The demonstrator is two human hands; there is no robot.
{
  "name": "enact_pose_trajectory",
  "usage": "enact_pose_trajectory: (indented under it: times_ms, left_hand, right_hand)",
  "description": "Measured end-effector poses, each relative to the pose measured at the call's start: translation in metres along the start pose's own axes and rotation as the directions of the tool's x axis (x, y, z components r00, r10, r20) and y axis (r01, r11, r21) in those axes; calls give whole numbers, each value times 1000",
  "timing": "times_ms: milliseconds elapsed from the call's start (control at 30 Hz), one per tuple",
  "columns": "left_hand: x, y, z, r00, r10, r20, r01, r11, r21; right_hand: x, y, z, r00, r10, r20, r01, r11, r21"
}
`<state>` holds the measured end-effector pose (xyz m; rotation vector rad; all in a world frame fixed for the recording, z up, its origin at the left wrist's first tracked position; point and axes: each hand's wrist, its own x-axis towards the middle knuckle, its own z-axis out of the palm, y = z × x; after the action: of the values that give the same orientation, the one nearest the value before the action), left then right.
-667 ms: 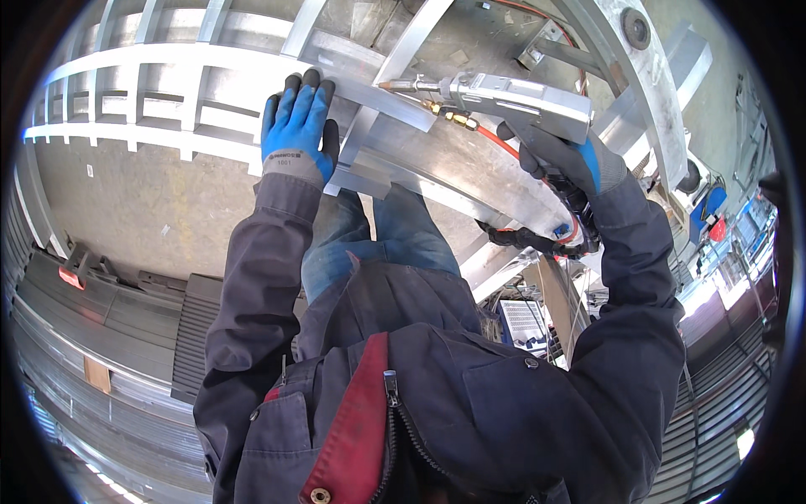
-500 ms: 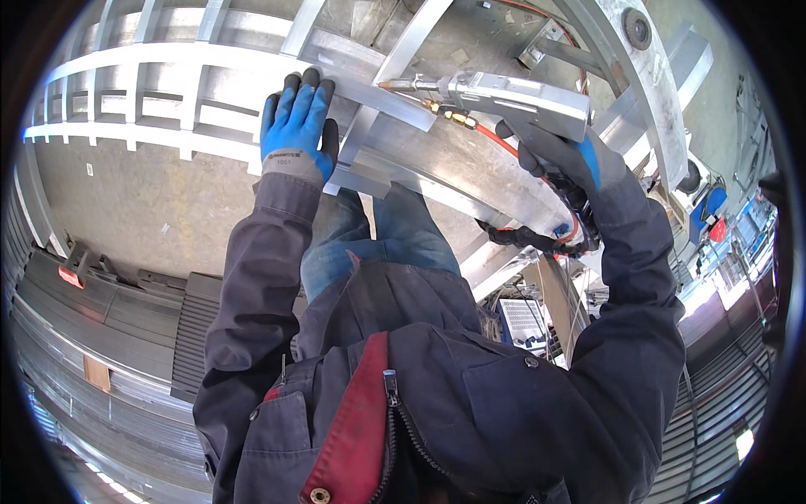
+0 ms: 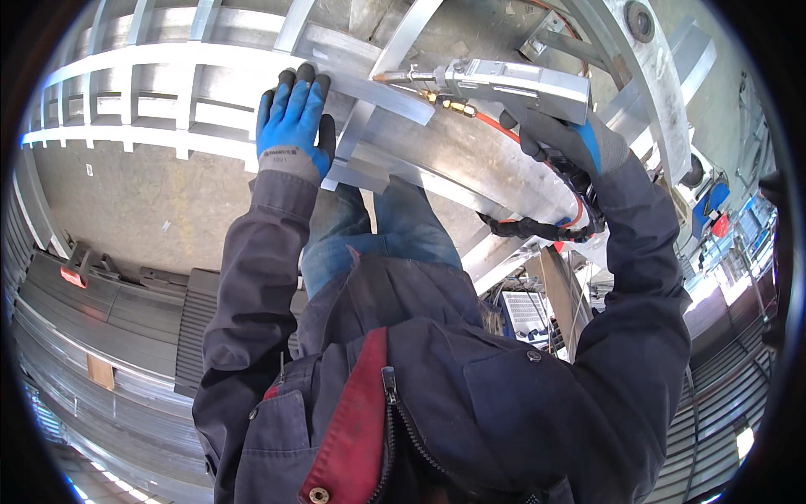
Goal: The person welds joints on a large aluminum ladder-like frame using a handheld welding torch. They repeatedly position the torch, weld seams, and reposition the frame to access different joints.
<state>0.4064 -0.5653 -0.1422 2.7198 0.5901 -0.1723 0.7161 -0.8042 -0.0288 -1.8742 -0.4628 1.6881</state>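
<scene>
My left hand [image 3: 292,118], in a blue and black glove with a grey cuff, lies palm down on an aluminium ladder-like frame [image 3: 227,57]. Its fingers are stretched out and the thumb is apart. In my right hand [image 3: 567,139], gloved the same way, is a grey welding gun [image 3: 512,82], gripped from below. The gun points left, and its copper-coloured nozzle [image 3: 384,77] is at the joint between a long rail and a slanting crossbar [image 3: 406,35]. I cannot tell whether nozzle and metal touch.
A red hose [image 3: 497,126] with brass fittings [image 3: 453,106] runs under the gun toward a black-wrapped cable [image 3: 529,228]. A large curved metal beam [image 3: 651,92] stands at the right. Long metal profiles [image 3: 92,294] are stacked at the lower left. My legs [image 3: 378,227] are close against the frame.
The view and frame have shifted slightly. The gun's nozzle has moved a little left and up along the joint. My left hand stays flat on the rail.
</scene>
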Motion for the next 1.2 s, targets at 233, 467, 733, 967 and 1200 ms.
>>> enact_pose_trajectory:
  times_ms: [233, 467, 733, 967, 1200]
  left_hand:
    - [0, 0, 1, 999, 26, -23, -26, 1000, -3]
    - [1, 0, 1, 998, 43, -42, -44, 999, -9]
    - [1, -2, 0, 1000, 23, -8, -23, 1000, 11]
    - [1, -5, 0, 999, 31, -13, -31, 999, -11]
    - [1, -6, 1, 999, 37, -4, -37, 999, 13]
  right_hand:
    - [4, 4, -3, 999, -47, 0, 47, 998, -31]
    - [6, 8, -11, 995, 20, 97, -6, 990, -139]
    - [6, 14, -7, 1000, -7, -12, 6, 995, -103]
    - [0, 9, -8, 1000, -14, -3, 14, 995, -96]
    - [1, 11, -8, 1000, -9, 12, 10, 995, -98]
